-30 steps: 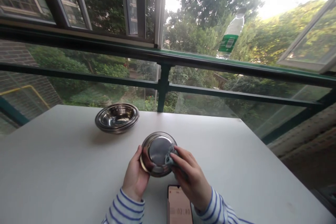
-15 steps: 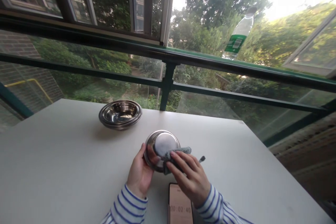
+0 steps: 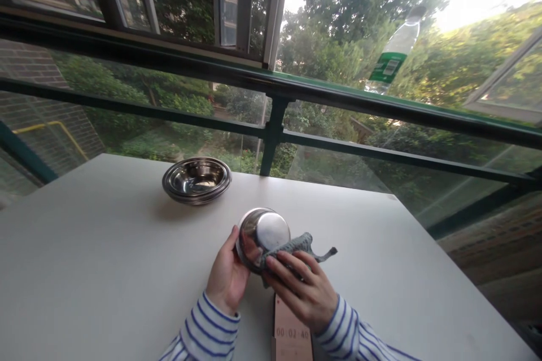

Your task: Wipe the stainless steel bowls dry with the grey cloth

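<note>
A shiny metal bowl (image 3: 273, 228) is tipped so that its outer base faces up toward me. My left hand (image 3: 228, 276) grips the bowl by its left rim, thumb on the outside. Pressed against the bowl's lower right side is a grey cloth (image 3: 296, 244), bunched under the fingers of my right hand (image 3: 302, 287). A thin loop of the cloth trails off to the right. Both hands are above the white table, with striped sleeves at the wrists.
A stack of metal bowls (image 3: 197, 180) stands at the table's (image 3: 105, 248) back left. Below my right hand lies a phone (image 3: 292, 333) showing a timer. Beyond the far edge runs a green railing (image 3: 273, 130), with a plastic bottle (image 3: 389, 62) on its ledge.
My right hand has slid the cloth slightly down along the bowl's side, and more of the cloth shows above the fingers. My left hand keeps its hold. The view has shifted a little.
</note>
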`<control>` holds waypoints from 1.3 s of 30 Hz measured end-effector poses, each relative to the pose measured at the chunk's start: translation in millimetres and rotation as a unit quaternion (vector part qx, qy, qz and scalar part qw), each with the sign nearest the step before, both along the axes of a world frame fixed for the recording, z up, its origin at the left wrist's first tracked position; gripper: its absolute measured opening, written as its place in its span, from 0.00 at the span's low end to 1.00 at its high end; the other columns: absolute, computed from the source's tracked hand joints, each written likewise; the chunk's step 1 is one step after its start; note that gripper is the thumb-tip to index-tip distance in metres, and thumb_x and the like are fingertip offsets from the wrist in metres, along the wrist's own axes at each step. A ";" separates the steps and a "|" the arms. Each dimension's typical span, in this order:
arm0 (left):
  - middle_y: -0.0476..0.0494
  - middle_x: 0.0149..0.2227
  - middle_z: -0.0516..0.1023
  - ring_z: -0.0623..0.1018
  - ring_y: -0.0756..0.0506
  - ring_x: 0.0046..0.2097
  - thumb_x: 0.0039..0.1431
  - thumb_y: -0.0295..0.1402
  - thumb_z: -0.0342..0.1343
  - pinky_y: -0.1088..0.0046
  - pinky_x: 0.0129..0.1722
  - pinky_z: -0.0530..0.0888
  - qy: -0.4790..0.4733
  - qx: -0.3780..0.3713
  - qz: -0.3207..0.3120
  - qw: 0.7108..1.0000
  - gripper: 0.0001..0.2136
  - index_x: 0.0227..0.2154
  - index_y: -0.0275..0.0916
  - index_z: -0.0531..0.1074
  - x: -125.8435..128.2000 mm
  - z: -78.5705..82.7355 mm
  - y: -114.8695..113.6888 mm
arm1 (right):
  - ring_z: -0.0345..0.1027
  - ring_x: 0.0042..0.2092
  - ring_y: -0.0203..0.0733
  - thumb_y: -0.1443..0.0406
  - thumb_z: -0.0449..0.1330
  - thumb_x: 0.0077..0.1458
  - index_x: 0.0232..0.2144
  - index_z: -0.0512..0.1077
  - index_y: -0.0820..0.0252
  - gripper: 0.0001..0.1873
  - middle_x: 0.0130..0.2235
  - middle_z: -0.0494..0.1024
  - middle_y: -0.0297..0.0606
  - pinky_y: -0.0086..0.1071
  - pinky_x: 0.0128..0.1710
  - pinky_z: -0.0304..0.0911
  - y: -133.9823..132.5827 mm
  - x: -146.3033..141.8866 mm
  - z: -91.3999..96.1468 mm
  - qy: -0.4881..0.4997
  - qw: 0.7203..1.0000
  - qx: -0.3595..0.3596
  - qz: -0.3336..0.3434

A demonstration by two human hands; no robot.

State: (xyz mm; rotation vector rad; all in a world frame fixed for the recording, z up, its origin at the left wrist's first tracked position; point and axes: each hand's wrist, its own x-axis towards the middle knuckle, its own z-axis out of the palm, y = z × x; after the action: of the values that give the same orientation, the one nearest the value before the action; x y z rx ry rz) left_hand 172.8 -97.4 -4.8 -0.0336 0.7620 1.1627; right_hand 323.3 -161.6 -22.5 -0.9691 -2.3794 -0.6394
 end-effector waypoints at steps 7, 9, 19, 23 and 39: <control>0.39 0.29 0.79 0.77 0.48 0.28 0.56 0.30 0.51 0.77 0.28 0.75 0.023 0.057 -0.111 0.992 0.09 0.31 0.30 0.74 4.7 2.6 -9.6 | 0.61 0.49 0.45 0.69 0.49 0.58 0.45 0.69 0.59 0.14 0.51 0.71 0.36 0.42 0.44 0.59 14.1 -21.9 18.8 -0.002 1.000 -0.008 -0.015; 0.39 0.31 0.79 0.78 0.48 0.30 0.56 0.29 0.52 0.77 0.30 0.74 0.034 0.075 -0.111 0.990 0.09 0.33 0.30 0.74 4.7 1.1 -9.9 | 0.62 0.48 0.46 0.68 0.50 0.58 0.46 0.68 0.60 0.14 0.50 0.71 0.39 0.43 0.43 0.60 22.6 -25.2 29.4 0.016 0.998 -0.045 -0.036; 0.39 0.28 0.80 0.78 0.45 0.28 0.54 0.28 0.53 0.69 0.30 0.76 0.077 0.103 -0.090 0.988 0.07 0.30 0.30 0.74 3.0 -7.1 -4.5 | 0.67 0.42 0.41 0.68 0.54 0.54 0.42 0.69 0.56 0.12 0.40 0.72 0.40 0.36 0.42 0.66 44.4 20.5 32.4 0.432 0.882 -0.184 -0.026; 0.40 0.28 0.80 0.78 0.46 0.27 0.54 0.28 0.53 0.71 0.29 0.77 0.073 0.099 -0.104 0.987 0.07 0.29 0.30 0.74 3.9 -9.1 -4.0 | 0.65 0.48 0.44 0.63 0.54 0.55 0.43 0.71 0.57 0.13 0.47 0.68 0.44 0.39 0.48 0.63 40.3 24.7 20.2 0.430 0.870 -0.237 -0.044; 0.42 0.25 0.79 0.77 0.49 0.24 0.55 0.27 0.53 0.74 0.25 0.76 0.123 0.127 -0.076 0.981 0.06 0.28 0.30 0.73 -3.5 -13.4 4.5 | 0.68 0.40 0.43 0.67 0.57 0.51 0.46 0.65 0.58 0.17 0.40 0.71 0.42 0.39 0.40 0.67 26.0 35.1 8.2 0.511 0.841 -0.142 -0.107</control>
State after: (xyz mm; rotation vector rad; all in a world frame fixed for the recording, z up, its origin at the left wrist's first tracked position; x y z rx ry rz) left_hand 169.2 -93.0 -18.2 0.3822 0.8130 1.1211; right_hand 358.4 -135.6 -14.3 -1.2800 -1.4126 0.1923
